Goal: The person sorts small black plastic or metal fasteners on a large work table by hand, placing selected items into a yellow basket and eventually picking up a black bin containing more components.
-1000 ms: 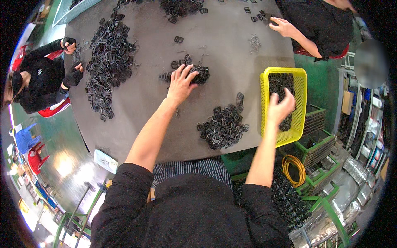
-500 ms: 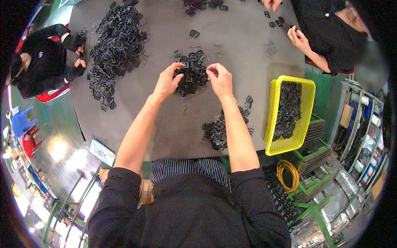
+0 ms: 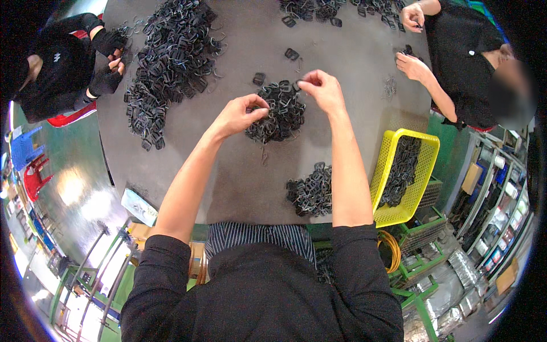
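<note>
A heap of small black slide buckles (image 3: 277, 122), mixed with thin pale wire hooks, lies on the grey table between my hands. My left hand (image 3: 242, 117) is at the heap's left side, thumb and forefinger pinched together; what they hold, if anything, is hidden. Past the heap's upper right edge, my right hand (image 3: 325, 91) is closed in a pinch, with a small black buckle (image 3: 297, 85) at its fingertips. Two loose buckles, one single buckle (image 3: 259, 78) and one farther off (image 3: 292, 54), lie beyond the heap. A hook (image 3: 264, 155) rests on its near side.
A smaller buckle pile (image 3: 311, 190) lies beside my right forearm. A yellow basket (image 3: 424, 188) holding buckles stands at the table's right edge. One large pile (image 3: 171, 68) spreads at left. Co-workers handle pieces at left (image 3: 111, 62) and right (image 3: 415, 65). More buckles (image 3: 319, 10) lie at the far edge.
My right hand has moved from the heap's right side outward to the right. My left hand has drawn its thumb and forefinger together over the heap. The whole view has shifted slightly.
</note>
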Available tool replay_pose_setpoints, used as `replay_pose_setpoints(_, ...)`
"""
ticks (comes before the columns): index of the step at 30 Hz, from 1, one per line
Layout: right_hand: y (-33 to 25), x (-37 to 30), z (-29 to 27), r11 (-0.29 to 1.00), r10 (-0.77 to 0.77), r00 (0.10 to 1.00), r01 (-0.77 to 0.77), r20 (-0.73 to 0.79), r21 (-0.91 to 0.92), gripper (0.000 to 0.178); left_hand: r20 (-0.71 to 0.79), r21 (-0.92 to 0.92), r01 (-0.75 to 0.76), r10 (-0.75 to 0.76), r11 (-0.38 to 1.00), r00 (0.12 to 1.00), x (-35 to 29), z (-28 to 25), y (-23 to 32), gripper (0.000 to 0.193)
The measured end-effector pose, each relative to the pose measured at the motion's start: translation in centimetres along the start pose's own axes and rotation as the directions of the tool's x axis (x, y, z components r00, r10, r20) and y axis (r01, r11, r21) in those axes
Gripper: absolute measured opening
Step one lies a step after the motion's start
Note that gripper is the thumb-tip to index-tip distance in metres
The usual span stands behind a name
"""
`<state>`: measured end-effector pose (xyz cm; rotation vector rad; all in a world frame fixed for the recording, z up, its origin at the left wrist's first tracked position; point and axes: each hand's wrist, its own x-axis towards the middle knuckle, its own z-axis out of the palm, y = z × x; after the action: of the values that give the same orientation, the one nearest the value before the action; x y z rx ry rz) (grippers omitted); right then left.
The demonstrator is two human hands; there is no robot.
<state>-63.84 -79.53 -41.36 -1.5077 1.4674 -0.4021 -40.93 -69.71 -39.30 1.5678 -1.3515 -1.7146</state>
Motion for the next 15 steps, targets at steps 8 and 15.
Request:
replay_pose_setpoints(8,-0.9,0.5,-1.7,0.985,0.157,0.984,-0.149,0.086,-0.093,0.027,-0.537,0.644,0.147,0.307,0.75,0.785,6.1,0.4,-2.0,0.031)
replay_pose_setpoints(15,-2.6,6.0,2.8,0.84,-0.209,0.975,0.141,-0.074,-0.524,0.036,-0.252,-0.131,-0.007,-0.026,0.991,0.967,6.0,-2.0,-2.0,0.028)
